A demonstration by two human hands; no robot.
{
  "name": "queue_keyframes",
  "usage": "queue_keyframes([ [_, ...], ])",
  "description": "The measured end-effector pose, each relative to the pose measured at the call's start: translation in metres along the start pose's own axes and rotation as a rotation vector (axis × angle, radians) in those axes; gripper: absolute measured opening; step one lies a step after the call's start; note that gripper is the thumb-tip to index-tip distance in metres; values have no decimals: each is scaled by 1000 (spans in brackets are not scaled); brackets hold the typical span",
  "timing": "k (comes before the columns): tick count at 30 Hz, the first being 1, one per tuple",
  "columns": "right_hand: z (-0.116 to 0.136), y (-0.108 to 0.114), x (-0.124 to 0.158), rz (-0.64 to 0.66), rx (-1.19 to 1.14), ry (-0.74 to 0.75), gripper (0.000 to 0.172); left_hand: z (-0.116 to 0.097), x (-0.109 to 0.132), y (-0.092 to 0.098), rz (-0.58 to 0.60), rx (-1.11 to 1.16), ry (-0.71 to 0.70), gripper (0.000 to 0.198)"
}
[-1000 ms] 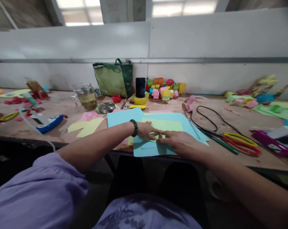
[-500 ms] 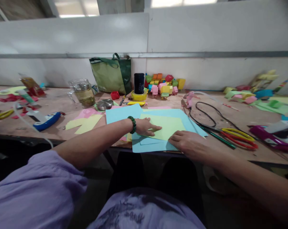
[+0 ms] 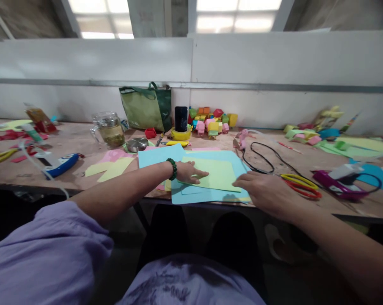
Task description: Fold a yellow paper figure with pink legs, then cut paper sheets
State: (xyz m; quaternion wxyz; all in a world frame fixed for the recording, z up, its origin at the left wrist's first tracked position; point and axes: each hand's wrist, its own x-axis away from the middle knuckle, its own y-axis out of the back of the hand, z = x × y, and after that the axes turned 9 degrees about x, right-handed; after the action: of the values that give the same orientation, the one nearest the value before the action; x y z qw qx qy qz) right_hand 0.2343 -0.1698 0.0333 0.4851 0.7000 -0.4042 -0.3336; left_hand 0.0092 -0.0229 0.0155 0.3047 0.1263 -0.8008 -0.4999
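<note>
My left hand lies on a pale yellow-green sheet with its fingers apart, pressing it down near the left end. That sheet rests on light blue sheets at the table's front edge. My right hand is at the sheet's right side, its fingers drawn together. A thin dark line shows just above those fingers, but whatever they hold is too small to make out.
Behind the sheets stand a phone, folded paper shapes and a green bag. A glass mug and blue glue gun are left; yellow-handled scissors and a purple glue gun lie right.
My right hand has moved off the sheet's lower right corner, and its fingers are drawn together. The green pencil no longer shows beside the scissors. My left hand stays on the sheet; the view has tilted up.
</note>
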Motion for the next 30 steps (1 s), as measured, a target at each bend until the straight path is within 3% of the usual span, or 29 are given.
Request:
queue_keyframes([
  [3,16,4,-31,58,-109,145,49,-1,2,-1,-20,2,20,59],
  [7,32,-6,-57,126,-87,225,43,3,5,-3,-15,-11,-2,57],
  [14,35,-19,-50,94,-33,175,37,-4,11,-22,-132,-145,-61,63],
  [20,38,-16,-50,89,-26,152,31,-14,19,-51,-239,-106,-196,103],
  [26,45,-15,-52,130,22,132,42,-12,45,-60,-310,-166,-263,109],
  [30,42,-18,-47,109,-28,140,47,-1,68,-66,-336,-218,-234,106],
])
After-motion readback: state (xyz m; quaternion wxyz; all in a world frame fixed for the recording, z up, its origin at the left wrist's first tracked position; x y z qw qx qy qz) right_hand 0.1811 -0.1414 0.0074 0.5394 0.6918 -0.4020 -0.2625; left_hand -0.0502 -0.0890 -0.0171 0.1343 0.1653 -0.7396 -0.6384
